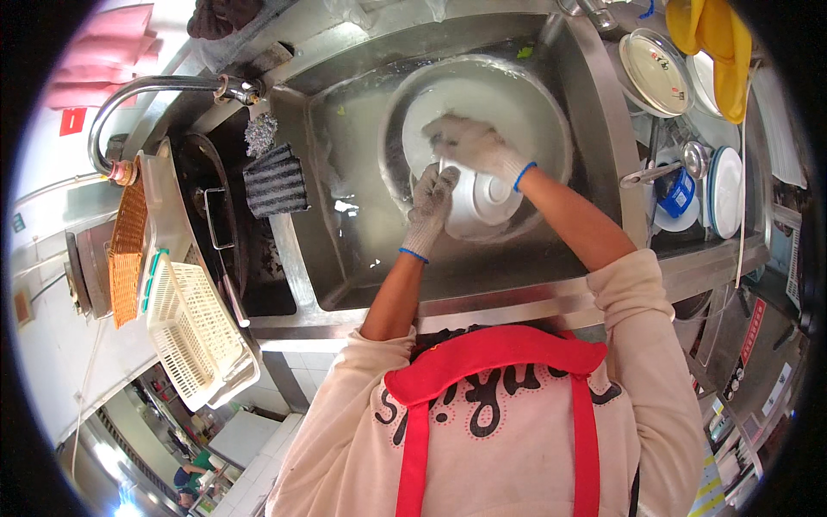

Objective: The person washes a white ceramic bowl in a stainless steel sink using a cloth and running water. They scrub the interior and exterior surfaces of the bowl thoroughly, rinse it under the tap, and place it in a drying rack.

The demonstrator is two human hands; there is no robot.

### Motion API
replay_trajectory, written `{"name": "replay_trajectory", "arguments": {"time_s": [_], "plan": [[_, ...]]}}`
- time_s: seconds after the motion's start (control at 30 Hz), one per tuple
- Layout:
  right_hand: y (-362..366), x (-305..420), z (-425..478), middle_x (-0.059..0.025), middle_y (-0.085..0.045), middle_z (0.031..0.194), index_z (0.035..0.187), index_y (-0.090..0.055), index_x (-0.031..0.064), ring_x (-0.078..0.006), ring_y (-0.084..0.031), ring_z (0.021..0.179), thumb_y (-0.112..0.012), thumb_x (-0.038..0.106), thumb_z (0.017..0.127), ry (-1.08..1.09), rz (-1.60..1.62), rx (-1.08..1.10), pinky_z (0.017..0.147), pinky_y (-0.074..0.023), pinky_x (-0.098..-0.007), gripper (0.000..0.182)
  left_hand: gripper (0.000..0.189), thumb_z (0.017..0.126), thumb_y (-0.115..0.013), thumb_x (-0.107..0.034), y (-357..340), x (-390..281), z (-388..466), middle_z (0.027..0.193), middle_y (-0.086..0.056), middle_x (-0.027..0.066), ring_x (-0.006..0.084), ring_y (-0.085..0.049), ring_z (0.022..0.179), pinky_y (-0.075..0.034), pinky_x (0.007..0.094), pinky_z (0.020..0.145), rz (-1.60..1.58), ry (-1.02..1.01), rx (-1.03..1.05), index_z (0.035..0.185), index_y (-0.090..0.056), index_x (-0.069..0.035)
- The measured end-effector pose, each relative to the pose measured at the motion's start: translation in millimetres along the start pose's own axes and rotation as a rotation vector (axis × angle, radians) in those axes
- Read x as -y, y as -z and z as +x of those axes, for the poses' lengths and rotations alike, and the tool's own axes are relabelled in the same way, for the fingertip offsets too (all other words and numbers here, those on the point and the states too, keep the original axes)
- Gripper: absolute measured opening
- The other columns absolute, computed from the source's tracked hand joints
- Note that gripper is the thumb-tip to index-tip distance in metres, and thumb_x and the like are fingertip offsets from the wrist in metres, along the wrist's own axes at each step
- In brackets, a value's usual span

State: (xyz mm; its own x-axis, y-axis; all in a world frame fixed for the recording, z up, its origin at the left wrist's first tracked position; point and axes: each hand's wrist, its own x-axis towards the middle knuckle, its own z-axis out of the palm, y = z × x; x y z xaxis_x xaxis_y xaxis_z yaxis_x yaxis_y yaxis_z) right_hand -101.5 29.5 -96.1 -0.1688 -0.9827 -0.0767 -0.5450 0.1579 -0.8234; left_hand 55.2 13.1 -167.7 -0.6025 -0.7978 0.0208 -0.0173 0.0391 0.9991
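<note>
Both my hands wear knitted work gloves with blue cuffs, over a large round metal basin that stands in a water-filled steel sink. My left hand grips the edge of a white bowl, its thumb on the rim and the bowl's foot ring facing up. Blurred by motion, my right hand is at the bowl's upper edge; whether it holds something is hard to see. Cloudy water fills the basin beneath, and the bowl hides part of it.
A chrome faucet, a steel-wool scrubber and a striped cloth are left of the sink. Further left sit a white plastic basket and a wicker basket. Plates, a ladle and yellow rubber gloves lie right.
</note>
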Motion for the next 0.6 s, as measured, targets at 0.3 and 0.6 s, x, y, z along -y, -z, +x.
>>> {"name": "replay_trajectory", "arguments": {"time_s": [0.3, 0.6], "plan": [[4.6, -115.9, -50.1, -0.0158, -0.047, 0.125, 0.119, -0.048, 0.0054, -0.0309, -0.045, 0.114, -0.037, 0.043, 0.085, -0.728, -0.167, 0.21, 0.095, -0.0341, -0.0381, 0.052, 0.032, 0.085, -0.052, -0.033, -5.6, -46.0, 3.3, 0.073, -0.055, 0.0108, 0.0197, -0.05, 0.07, -0.04, 0.0326, 0.069, 0.384, 0.325, -0.138, 0.09, -0.058, -0.002], [14.8, -84.7, -30.6, -0.0124, -0.05, 0.121, 0.117, -0.05, 0.0091, -0.0285, -0.044, 0.115, -0.042, 0.037, 0.086, -0.59, -0.264, 0.173, 0.095, -0.036, -0.037, 0.042, 0.022, 0.084, -0.056, -0.025, 4.6, -38.1, 6.2, 0.074, -0.056, 0.0134, 0.0199, -0.052, 0.069, -0.041, 0.0306, 0.066, 0.382, 0.293, -0.115, 0.088, -0.058, -0.003]]}}
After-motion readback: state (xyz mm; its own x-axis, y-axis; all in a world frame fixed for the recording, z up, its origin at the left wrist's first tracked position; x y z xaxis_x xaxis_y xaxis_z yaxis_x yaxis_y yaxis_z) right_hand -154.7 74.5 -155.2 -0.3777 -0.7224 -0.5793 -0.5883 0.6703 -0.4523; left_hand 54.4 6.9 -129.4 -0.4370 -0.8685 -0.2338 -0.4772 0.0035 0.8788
